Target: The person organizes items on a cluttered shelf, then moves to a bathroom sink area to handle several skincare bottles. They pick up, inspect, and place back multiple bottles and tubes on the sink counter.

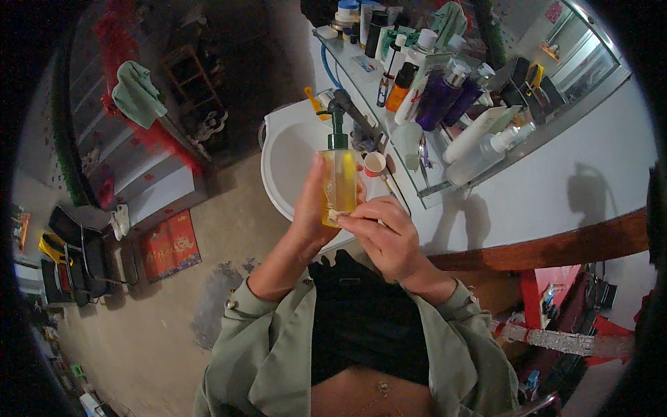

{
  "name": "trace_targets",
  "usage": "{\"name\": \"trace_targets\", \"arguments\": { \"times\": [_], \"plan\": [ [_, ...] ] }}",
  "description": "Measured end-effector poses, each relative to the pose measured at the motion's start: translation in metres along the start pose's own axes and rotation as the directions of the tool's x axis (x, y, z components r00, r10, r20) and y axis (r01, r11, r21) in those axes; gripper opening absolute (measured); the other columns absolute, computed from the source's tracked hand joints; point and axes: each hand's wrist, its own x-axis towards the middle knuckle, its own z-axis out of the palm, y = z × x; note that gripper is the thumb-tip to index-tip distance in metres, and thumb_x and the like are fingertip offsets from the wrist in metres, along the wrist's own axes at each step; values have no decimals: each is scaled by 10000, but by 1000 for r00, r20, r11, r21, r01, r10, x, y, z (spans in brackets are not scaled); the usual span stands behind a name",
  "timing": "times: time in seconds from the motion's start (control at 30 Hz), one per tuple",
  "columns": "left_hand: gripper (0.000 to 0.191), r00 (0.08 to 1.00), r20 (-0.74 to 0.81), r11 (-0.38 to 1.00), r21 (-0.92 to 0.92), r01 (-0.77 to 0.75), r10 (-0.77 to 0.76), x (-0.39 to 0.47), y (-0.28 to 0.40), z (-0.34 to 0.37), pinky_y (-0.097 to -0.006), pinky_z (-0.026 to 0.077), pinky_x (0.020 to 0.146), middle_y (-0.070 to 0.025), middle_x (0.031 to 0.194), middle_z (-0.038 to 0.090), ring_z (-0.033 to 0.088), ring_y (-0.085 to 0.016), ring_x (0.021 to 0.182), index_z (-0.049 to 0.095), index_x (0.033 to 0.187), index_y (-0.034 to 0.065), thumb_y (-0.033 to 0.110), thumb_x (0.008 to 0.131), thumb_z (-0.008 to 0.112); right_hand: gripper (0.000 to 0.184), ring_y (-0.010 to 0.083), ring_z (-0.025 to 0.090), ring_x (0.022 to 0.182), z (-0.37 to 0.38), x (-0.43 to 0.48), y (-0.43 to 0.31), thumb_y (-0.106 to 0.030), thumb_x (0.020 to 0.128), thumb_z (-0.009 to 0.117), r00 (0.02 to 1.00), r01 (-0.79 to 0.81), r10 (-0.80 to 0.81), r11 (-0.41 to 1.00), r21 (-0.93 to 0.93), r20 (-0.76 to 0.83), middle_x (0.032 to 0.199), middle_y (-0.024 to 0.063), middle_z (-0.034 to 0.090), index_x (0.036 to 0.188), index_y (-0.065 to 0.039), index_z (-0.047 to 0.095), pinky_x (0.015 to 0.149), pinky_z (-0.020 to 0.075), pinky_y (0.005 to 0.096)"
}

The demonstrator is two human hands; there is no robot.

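Observation:
My left hand (pixel 308 208) holds a pump bottle (pixel 338 180) of clear plastic or glass upright, with yellow liquid inside and a dark green pump head. Between the fingertips of my right hand (pixel 388 234) is a small beige wad (pixel 336 215), held against the lower front of the bottle. What the wad is made of cannot be told. Behind the bottle lies a white washbasin (pixel 289 156) with a dark tap (pixel 357 114). A paper cup (pixel 374 163) stands on the basin's right rim, just right of the bottle.
A glass shelf (pixel 365 78) crowded with bottles and tubes runs along a mirror at the upper right. Purple bottles (pixel 440 96) and a clear spray bottle (pixel 479 159) are on that side. Black chairs (pixel 88 255) and a red mat (pixel 169 245) are on the left floor.

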Motion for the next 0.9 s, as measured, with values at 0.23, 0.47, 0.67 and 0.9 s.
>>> {"name": "trace_targets", "arguments": {
  "times": [0.23,0.47,0.67,0.9],
  "plan": [
    [630,998,50,995,94,19,-23,-7,-10,14,-344,530,732,-83,1010,619,630,-200,877,500,1281,87,623,981,355,305,270,608,872,-11,32,42,-11,715,686,992,45,-64,984,-170,-108,968,67,622,1012,-77,703,793,510,382],
    [694,997,74,997,58,-41,37,2,6,-7,-387,524,838,-136,1100,609,620,-237,974,461,1345,75,645,971,332,259,256,605,881,-1,-13,3,-48,738,683,992,87,-84,996,-25,89,999,63,631,995,-83,704,798,506,378],
    [788,999,42,989,-148,11,-4,4,6,-10,-433,505,782,-117,1010,614,595,-250,902,421,1389,52,693,944,314,302,208,589,834,-19,-15,11,65,745,730,963,-168,151,984,-58,-225,924,66,591,1015,-68,699,723,499,287],
    [756,996,-82,994,109,-6,15,-1,-10,-1,-351,518,696,-85,957,612,612,-201,819,499,1295,57,701,945,311,250,243,596,852,-1,2,14,45,755,719,1000,-3,2,999,-45,-24,954,87,594,982,-60,715,718,499,322]
  ]
}}
